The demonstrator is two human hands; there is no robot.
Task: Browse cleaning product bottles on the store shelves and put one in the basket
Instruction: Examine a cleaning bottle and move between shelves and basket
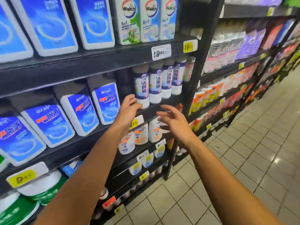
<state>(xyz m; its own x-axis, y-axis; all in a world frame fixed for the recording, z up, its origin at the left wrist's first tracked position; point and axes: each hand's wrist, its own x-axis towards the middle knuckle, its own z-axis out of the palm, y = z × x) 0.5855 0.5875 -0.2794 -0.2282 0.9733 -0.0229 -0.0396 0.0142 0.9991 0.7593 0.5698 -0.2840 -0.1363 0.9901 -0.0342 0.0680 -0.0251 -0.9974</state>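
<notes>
Your left hand [128, 109] touches the base of the white bottle [141, 88] on the middle shelf [90, 82], fingers loose, gripping nothing; right hand [174, 122] spread, empty. Likely rigid, liquid-heavy, slick: grasp mid-body

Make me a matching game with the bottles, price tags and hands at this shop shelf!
Things:
1. white Walch bottles with green labels
2. yellow 8.90 price tag
3. left hand
4. right hand

Places or states:
A. low on the left shelf edge
B. fingers spread in the air, holding nothing
C. top shelf
D. touching the tall white bottle with the purple label

Pairs: 1-C, 2-A, 3-D, 4-B
</notes>
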